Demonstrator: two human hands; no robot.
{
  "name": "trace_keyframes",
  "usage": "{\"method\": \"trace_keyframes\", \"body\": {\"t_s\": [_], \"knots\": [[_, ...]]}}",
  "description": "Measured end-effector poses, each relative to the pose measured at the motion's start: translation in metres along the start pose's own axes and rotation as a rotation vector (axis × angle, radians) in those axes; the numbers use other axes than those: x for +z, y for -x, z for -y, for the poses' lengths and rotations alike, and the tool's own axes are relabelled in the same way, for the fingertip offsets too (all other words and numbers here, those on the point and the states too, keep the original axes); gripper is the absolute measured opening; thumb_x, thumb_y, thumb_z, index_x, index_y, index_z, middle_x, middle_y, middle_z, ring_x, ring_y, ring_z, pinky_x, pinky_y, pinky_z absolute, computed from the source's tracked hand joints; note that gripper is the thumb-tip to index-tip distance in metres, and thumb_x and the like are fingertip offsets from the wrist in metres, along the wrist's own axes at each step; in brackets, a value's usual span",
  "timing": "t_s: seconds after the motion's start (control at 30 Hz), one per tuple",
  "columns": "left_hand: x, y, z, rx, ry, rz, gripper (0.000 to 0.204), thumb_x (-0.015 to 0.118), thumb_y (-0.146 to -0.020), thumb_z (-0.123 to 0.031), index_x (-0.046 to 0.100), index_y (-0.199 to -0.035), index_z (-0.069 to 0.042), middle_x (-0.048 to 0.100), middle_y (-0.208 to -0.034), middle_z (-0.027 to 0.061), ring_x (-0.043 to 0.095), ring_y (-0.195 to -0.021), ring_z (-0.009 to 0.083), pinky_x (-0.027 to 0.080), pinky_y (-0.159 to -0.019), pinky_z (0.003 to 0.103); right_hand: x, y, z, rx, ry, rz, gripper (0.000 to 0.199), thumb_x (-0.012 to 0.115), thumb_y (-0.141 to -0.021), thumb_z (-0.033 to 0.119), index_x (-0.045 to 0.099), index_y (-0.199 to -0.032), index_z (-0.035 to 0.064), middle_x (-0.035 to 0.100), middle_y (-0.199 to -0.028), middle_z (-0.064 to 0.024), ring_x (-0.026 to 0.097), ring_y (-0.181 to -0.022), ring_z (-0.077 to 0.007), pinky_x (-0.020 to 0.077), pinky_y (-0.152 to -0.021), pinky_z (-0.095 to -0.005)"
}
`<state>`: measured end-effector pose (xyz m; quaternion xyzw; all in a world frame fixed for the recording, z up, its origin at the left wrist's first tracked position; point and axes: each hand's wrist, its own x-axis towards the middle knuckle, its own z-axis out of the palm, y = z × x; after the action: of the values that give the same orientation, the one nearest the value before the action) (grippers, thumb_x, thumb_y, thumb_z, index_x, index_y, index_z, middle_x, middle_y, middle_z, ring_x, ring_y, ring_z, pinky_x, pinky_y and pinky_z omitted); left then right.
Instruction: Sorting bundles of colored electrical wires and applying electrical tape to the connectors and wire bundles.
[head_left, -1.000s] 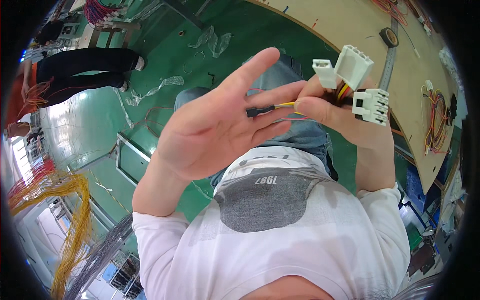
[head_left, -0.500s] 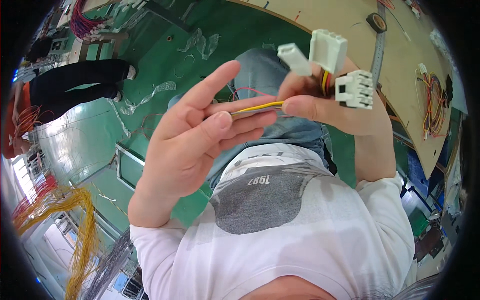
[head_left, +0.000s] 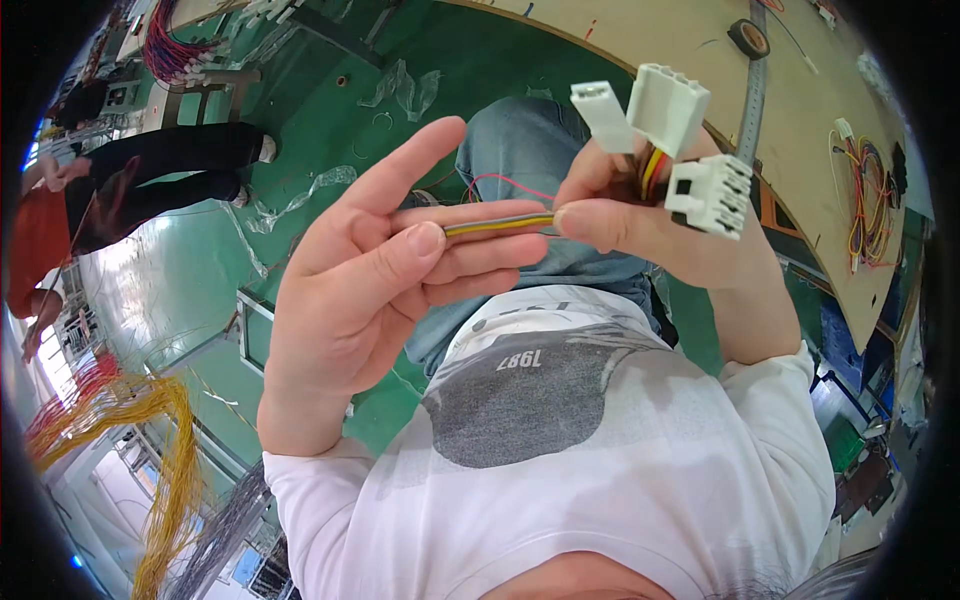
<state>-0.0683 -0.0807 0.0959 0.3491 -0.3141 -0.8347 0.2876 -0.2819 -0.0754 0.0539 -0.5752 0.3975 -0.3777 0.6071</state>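
- White connectors (head_left: 668,112): smooth plastic, faintly glossy
- Wires (head_left: 497,227): smooth plastic sheathing
- Shirt (head_left: 680,450): matt cloth
- Jeans (head_left: 505,150): matt denim
- Floor (head_left: 325,110): smooth, glossy
- Tabletop (head_left: 670,35): matt, wood-like board
- Ruler (head_left: 752,115): dull grey metal

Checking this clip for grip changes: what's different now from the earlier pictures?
The left hand, open with a black connector lying across it a second ago, has closed its thumb onto the yellow and grey wires; the black connector is now out of sight. Unchanged: the right hand pinches those wires, with the white connectors beside it.
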Motion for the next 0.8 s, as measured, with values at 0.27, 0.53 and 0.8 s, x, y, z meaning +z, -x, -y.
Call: {"method": "trace_keyframes", "body": {"t_s": [0.27, 0.53, 0.8], "knots": [[0.001, 0.001, 0.002, 0.019, -0.004, 0.021, 0.057, 0.037, -0.085, -0.005, 0.006, -0.133, 0.0, 0.038, -0.116, 0.0354, 0.05, -0.103, 0.0358, 0.045, -0.085, 0.038, 0.001, 0.002, 0.002, 0.038, -0.085, 0.002, 0.007, 0.061, -0.071, 0.007, 0.058, -0.072, 0.0012, 0.05, -0.058, 0.0022, 0.043, -0.052, -0.004, 0.0355, -0.048, -0.0199], [-0.009, -0.001, 0.01, 0.119, -0.176, 0.041, 0.047, 0.044, -0.081, -0.003, 0.033, -0.126, 0.001, 0.045, -0.116, 0.0276, 0.051, -0.103, 0.0337, 0.04, -0.089, 0.04, 0.01, 0.002, 0.007, 0.074, -0.076, -0.054, 0.006, 0.058, -0.066, 0.003, 0.054, -0.067, 0.0, 0.051, -0.059, 0.0008, 0.046, -0.054, -0.0042, 0.0382, -0.05, -0.02], [0.013, -0.023, 0.017, 0.546, -1.502, -0.11, 0.012, 0.059, -0.069, -0.001, 0.061, -0.081, 0.0, 0.058, -0.071, 0.0105, 0.055, -0.069, 0.0205, 0.041, -0.066, 0.028, 0.017, 0.002, -0.013, -0.11, 0.095, -0.102, 0.008, 0.056, -0.069, -0.003, 0.054, -0.075, 0.0014, 0.053, -0.065, 0.0009, 0.048, -0.058, -0.0029, 0.038, -0.049, -0.0181]]}}
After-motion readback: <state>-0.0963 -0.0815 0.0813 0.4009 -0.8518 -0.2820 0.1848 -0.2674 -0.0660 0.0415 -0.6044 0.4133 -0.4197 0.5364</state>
